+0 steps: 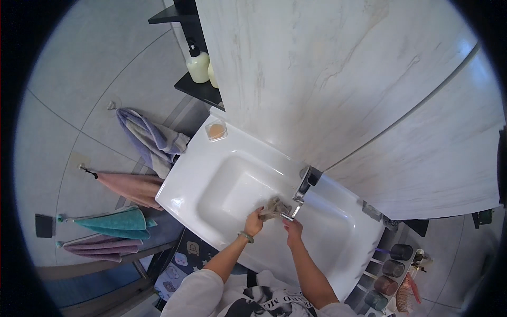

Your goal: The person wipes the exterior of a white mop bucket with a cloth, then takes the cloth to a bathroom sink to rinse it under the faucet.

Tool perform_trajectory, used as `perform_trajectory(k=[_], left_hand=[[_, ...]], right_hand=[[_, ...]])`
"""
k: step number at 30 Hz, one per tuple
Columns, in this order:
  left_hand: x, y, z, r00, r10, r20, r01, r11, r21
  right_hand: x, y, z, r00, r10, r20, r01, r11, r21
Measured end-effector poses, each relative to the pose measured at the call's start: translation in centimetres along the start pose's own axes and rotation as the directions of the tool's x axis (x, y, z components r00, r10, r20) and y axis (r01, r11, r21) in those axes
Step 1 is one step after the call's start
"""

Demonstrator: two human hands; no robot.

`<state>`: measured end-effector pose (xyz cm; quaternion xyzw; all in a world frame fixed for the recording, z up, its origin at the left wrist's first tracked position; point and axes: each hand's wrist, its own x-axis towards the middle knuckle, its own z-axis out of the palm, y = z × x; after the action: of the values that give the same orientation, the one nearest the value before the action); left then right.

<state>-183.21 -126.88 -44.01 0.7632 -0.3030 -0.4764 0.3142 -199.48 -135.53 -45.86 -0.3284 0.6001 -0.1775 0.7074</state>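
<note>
A crumpled grey-brown cloth [274, 209] is held over the white washbasin [222, 158] by my left hand [254, 223], which wears a bangle on its wrist. Just to the right, my right hand [293, 231] has its fingertips at the end of the jointed chrome spout [292, 212]. Whether those fingers touch the spout or the cloth edge, I cannot tell. The spout hangs from the chrome faucet [307, 183] at the basin's back edge, and the cloth lies beside it.
A clear dish with a soap bar [216, 131] stands on the basin's back left corner. Towels, one blue and grey [148, 136], one pink [128, 186], hang at the left. Pump bottles [197, 67] stand on a black shelf. A rack of cups [393, 268] is at the right.
</note>
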Motion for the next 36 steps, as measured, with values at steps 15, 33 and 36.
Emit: perform_trajectory(k=[15,33,36], left_hand=[[-3.2,3.8,7.8,0.835,0.522,-0.172,-0.476,0.843,0.249],[5.1,-2.1,7.2,0.654,0.645,-0.396,-0.466,0.756,0.461],[4.2,0.0,5.4,0.934,0.317,-0.162,-0.208,0.855,0.475]], right_hand=[[3.3,0.4,-0.5,0.826,0.216,0.521,-0.491,0.729,0.477],[-0.5,0.5,2.6,0.923,0.115,0.367,-0.292,0.831,0.474],[-2.0,-0.3,3.7,0.971,-0.078,0.224,-0.025,0.906,0.423]])
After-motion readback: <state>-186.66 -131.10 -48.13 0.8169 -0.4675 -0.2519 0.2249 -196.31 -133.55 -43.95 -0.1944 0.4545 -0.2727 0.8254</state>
